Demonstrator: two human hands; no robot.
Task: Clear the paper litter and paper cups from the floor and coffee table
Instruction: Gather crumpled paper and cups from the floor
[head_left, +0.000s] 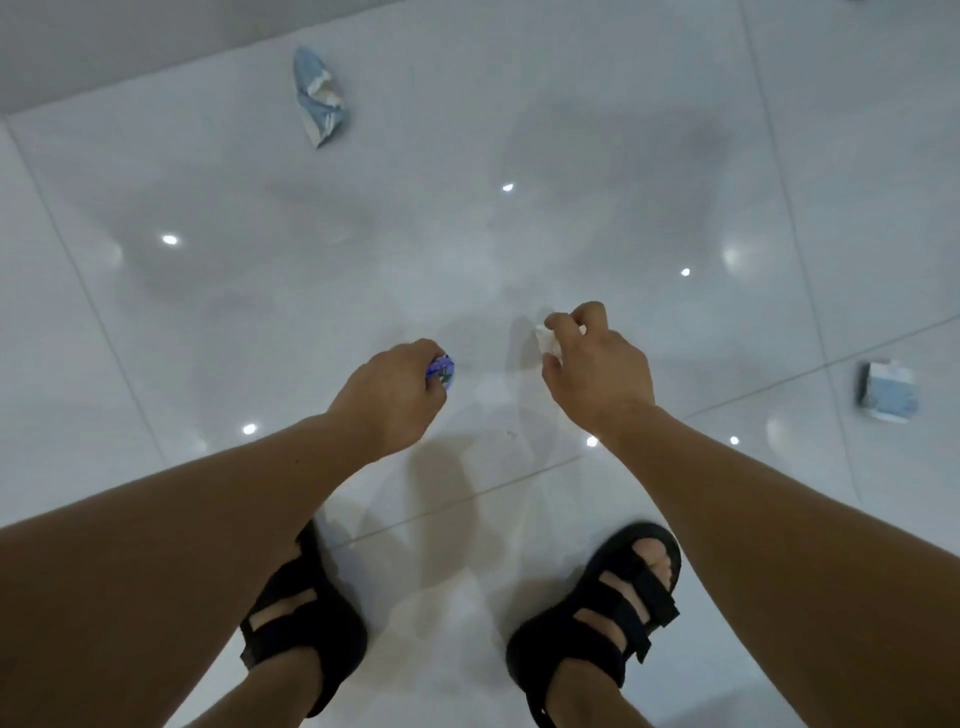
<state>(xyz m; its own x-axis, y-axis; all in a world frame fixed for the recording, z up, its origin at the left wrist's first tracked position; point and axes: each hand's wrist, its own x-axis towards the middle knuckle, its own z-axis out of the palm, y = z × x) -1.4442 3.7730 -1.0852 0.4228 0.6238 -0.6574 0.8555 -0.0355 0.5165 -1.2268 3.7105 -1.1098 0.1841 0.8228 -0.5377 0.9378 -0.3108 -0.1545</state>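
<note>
I look straight down at a glossy white tiled floor (519, 234). My left hand (389, 395) grips a small crumpled blue and purple paper (441, 370), which sticks out past the knuckles. My right hand (597, 364) pinches a small white scrap of paper (545, 340) between thumb and fingers, just above the floor. A crumpled light blue and white paper (318, 96) lies on the floor at the far left. Another blue and white crumpled paper (887, 391) lies at the right edge.
My two feet in black strap sandals (597, 618) stand on the tiles at the bottom. A grey wall base (104, 41) runs along the top left. Ceiling lights reflect as bright spots on the floor.
</note>
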